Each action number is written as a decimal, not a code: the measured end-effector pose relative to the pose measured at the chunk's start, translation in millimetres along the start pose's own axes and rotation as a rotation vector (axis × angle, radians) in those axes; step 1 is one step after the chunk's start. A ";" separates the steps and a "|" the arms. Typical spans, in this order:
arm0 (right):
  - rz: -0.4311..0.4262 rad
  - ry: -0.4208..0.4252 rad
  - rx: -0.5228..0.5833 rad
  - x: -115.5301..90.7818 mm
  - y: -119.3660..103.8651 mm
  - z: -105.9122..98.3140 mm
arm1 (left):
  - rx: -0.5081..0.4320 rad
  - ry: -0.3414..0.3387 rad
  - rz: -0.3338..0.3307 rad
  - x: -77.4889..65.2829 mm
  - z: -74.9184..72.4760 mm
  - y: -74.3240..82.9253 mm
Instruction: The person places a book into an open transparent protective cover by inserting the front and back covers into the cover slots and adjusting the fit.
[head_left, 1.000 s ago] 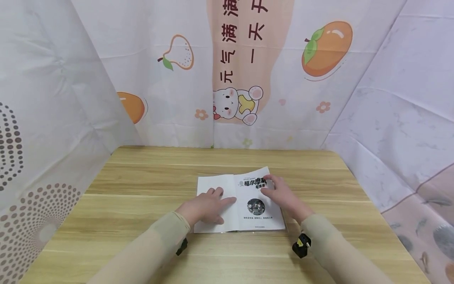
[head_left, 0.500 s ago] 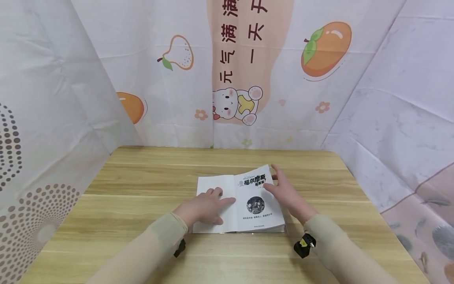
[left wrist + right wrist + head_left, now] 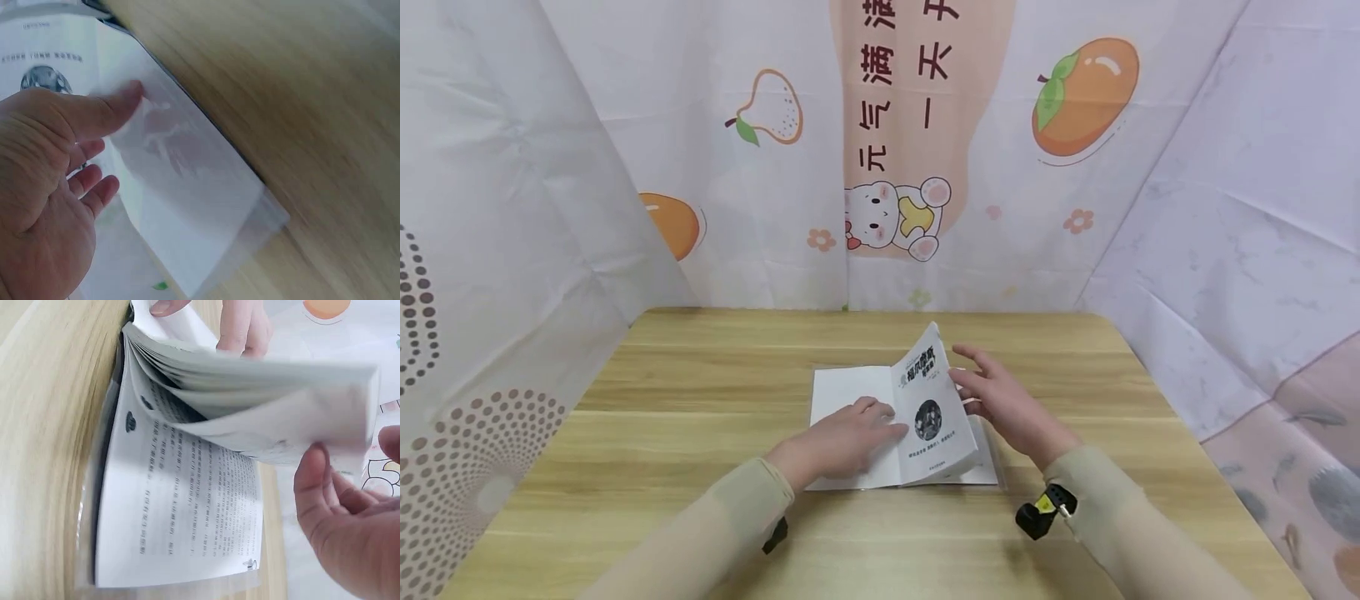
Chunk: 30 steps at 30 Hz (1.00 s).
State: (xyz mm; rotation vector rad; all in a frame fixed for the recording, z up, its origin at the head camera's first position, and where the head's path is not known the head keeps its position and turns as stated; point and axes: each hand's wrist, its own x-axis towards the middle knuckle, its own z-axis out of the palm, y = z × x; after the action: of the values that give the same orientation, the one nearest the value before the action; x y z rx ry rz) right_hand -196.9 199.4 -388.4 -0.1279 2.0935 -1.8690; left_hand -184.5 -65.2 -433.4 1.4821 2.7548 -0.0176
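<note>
An open book (image 3: 850, 392) lies on the wooden table, its left side a blank white page. A thick block of pages (image 3: 928, 417), topped by the printed title page, stands lifted and tilted leftward. My left hand (image 3: 842, 442) is over the blank side, near the spine; in the left wrist view its thumb (image 3: 119, 106) extends over the white sheet. My right hand (image 3: 1003, 408) is at the block's right edge. In the right wrist view one fingertip touches the lifted pages (image 3: 281, 425), while another finger stands apart. Below them shows a text page (image 3: 181, 512).
The light wooden table (image 3: 700, 375) extends around the book. Behind it hangs a white curtain (image 3: 730, 208) with printed fruit, flowers and a cartoon animal. More patterned cloth (image 3: 1225, 250) closes off both sides. A small black device (image 3: 1045, 510) is on the right wrist.
The title page rose from nearly flat, and a thick block of pages now tilts leftward with it, showing a page beneath. My left hand shifted slightly right; my right hand stays at the page edge.
</note>
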 end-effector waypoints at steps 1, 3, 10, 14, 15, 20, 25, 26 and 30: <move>-0.002 -0.013 0.019 -0.1 -0.7 1.0 | -0.012 -0.001 0.010 0.4 -0.7 1.1; 0.006 -0.036 0.059 -0.6 -1.6 2.8 | -0.071 -0.033 0.006 1.4 -1.9 3.4; 0.025 -0.068 0.058 -0.6 0.9 7.6 | -0.373 -0.132 -0.096 4.9 -5.4 3.4; 0.001 -0.090 0.004 -0.8 2.0 13.6 | -0.667 -0.134 -0.166 5.9 -9.4 0.1; -0.003 -0.095 -0.002 -1.1 2.4 15.2 | -0.735 -0.132 -0.197 5.6 -10.5 -0.4; -0.024 -0.115 -0.011 -1.9 2.7 22.1 | -0.946 -0.103 -0.300 4.0 -16.0 -2.3; -0.073 -0.163 -0.069 -0.4 4.3 24.8 | -1.084 -0.084 -0.246 5.4 -21.2 -2.8; -0.080 -0.170 -0.084 -0.1 4.8 24.9 | -1.118 -0.085 -0.245 5.9 -22.1 -2.5; -0.081 -0.179 -0.129 -1.0 5.8 24.0 | -1.246 -0.080 -0.314 8.9 -25.4 0.5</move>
State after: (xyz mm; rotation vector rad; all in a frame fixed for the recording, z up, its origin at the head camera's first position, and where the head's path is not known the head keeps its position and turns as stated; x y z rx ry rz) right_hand -187.8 177.6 -395.9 -0.4016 2.1109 -1.6964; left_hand -189.1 -57.1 -408.1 0.6484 2.0494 1.2886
